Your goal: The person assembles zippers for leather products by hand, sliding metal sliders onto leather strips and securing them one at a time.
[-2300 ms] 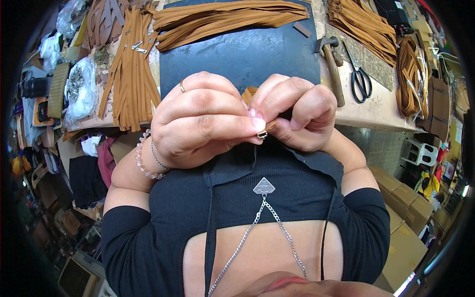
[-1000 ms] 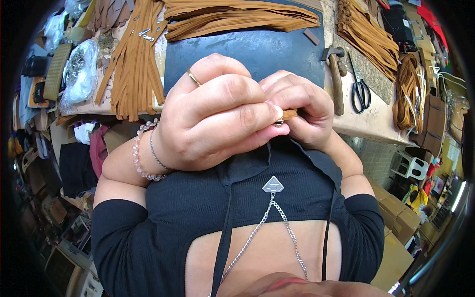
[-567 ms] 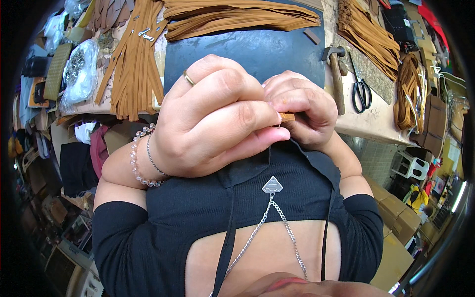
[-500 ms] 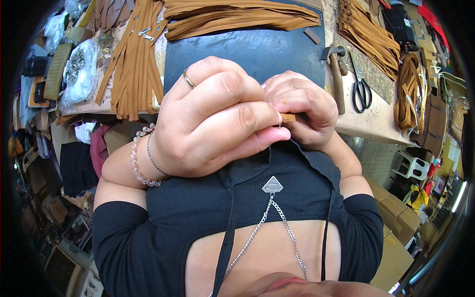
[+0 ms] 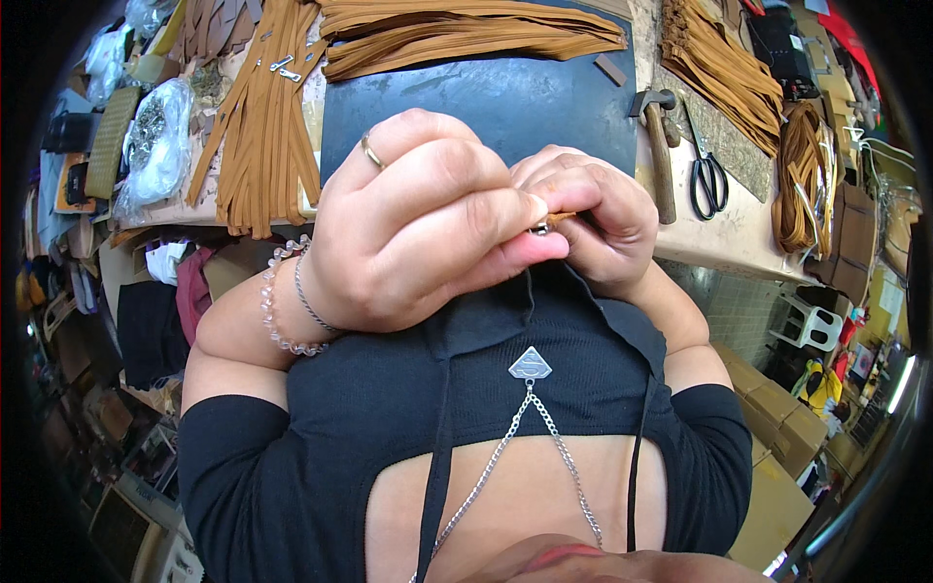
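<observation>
Lying at the far left of the table, a clear plastic bag (image 5: 160, 136) holds many small pale metal pieces, too small to tell apart. Beside it a bundle of tan zipper strips (image 5: 262, 117) hangs over the table edge, with silver sliders at the top. In the middle lies a dark flat mat (image 5: 486, 97), smooth and a little scratched, and more tan strips (image 5: 466, 34) lie in a fan across its far edge.

In front of the mat both hands are raised close to the camera and hide most of it. The left hand (image 5: 418, 233), with a gold ring and bead bracelets at the wrist, is closed, thumb and forefinger pinching a small metal slider (image 5: 540, 227). The right hand (image 5: 593, 228) is curled tight around a short tan strip end (image 5: 562, 218), which touches the slider between the fingertips.

To the right a hammer (image 5: 659, 146) with wooden handle lies on the table, then black scissors (image 5: 708, 175), then a coil of tan cord (image 5: 802, 175).
</observation>
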### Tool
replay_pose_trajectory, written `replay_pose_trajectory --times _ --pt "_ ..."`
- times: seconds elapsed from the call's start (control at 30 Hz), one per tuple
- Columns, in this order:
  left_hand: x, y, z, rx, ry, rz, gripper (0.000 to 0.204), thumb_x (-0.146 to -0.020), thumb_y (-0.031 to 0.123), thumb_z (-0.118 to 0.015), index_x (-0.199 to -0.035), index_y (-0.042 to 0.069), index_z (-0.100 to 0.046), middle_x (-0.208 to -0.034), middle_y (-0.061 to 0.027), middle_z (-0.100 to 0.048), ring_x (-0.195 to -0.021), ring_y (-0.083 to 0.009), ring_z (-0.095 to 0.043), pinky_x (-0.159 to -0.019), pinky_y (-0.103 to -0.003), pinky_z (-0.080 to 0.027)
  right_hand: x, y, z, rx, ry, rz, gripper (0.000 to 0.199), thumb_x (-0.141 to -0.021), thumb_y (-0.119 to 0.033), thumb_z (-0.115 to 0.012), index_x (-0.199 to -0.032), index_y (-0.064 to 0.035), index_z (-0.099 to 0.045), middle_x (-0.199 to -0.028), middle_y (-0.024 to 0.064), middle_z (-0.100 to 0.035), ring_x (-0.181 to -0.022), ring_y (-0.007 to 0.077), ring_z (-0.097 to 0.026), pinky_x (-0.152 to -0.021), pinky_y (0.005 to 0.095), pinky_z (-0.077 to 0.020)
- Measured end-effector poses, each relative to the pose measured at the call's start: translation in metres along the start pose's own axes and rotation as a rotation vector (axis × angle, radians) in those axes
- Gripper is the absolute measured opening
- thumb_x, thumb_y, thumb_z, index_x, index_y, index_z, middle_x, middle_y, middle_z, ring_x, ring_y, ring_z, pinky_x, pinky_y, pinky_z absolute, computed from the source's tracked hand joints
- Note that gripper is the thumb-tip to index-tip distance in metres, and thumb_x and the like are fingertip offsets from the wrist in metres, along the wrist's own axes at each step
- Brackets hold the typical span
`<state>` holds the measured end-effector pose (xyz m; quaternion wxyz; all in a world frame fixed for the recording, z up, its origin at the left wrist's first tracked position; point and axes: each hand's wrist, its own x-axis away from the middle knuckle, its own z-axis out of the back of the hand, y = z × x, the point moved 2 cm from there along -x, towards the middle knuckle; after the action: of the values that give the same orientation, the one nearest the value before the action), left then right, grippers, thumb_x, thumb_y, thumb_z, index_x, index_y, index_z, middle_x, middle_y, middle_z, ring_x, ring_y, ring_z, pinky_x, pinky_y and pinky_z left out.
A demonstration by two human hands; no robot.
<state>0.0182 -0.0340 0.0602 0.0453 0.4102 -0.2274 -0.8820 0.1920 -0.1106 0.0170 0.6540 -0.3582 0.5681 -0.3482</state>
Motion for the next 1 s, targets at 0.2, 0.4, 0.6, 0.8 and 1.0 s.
replay_pose_trajectory --times 0.2,0.4,0.6,0.8,1.0 --pt "0.002 0.002 0.002 -0.049 0.022 0.011 0.036 -0.064 0.022 -0.089 -0.091 0.009 -0.068 -0.082 -0.0027 -0.058 -0.075 -0.0224 -0.059 -0.065 -0.031 -0.049 -0.001 0.003 -0.001 -0.066 -0.024 -0.031 0.011 -0.086 0.001 -0.068 -0.097 0.0004 -0.066 -0.092 0.0129 -0.068 -0.085 0.0252 -0.067 -0.077 0.0333 -0.0531" --pt "0.001 0.001 0.003 -0.073 0.011 0.027 0.037 -0.062 0.022 -0.089 -0.089 0.009 -0.068 -0.081 -0.0029 -0.058 -0.074 -0.0228 -0.058 -0.065 -0.032 -0.049 -0.001 0.006 -0.002 -0.087 -0.025 -0.05 0.01 -0.087 0.001 -0.067 -0.097 0.0006 -0.066 -0.092 0.013 -0.068 -0.085 0.0249 -0.067 -0.078 0.033 -0.0529" --pt "-0.001 -0.001 0.003 -0.067 -0.004 0.049 0.036 -0.062 0.022 -0.089 -0.088 0.008 -0.068 -0.082 -0.0045 -0.059 -0.074 -0.0224 -0.059 -0.066 -0.032 -0.049 0.0 0.005 -0.001 -0.062 0.002 -0.089 0.009 -0.088 0.0 -0.066 -0.097 0.0007 -0.066 -0.09 0.0121 -0.068 -0.084 0.0236 -0.067 -0.076 0.0317 -0.0524" --pt "0.001 -0.014 0.001 0.057 -0.06 0.252 0.03 -0.068 0.015 -0.086 -0.088 0.003 -0.067 -0.085 -0.0093 -0.061 -0.078 -0.0224 -0.06 -0.069 -0.029 -0.048 -0.003 0.0 0.004 0.222 0.035 -0.147 0.014 -0.083 -0.003 -0.071 -0.095 0.0007 -0.066 -0.086 0.0117 -0.067 -0.079 0.0228 -0.066 -0.071 0.0307 -0.051" --pt "0.007 -0.017 0.003 0.382 -0.147 0.527 0.024 -0.074 0.013 -0.082 -0.086 0.001 -0.065 -0.087 -0.007 -0.061 -0.083 -0.0175 -0.058 -0.077 -0.028 -0.045 -0.002 -0.007 0.002 0.296 0.023 -0.224 0.015 -0.082 -0.006 -0.073 -0.092 0.0007 -0.065 -0.081 0.0117 -0.064 -0.074 0.0242 -0.062 -0.067 0.0319 -0.0486"
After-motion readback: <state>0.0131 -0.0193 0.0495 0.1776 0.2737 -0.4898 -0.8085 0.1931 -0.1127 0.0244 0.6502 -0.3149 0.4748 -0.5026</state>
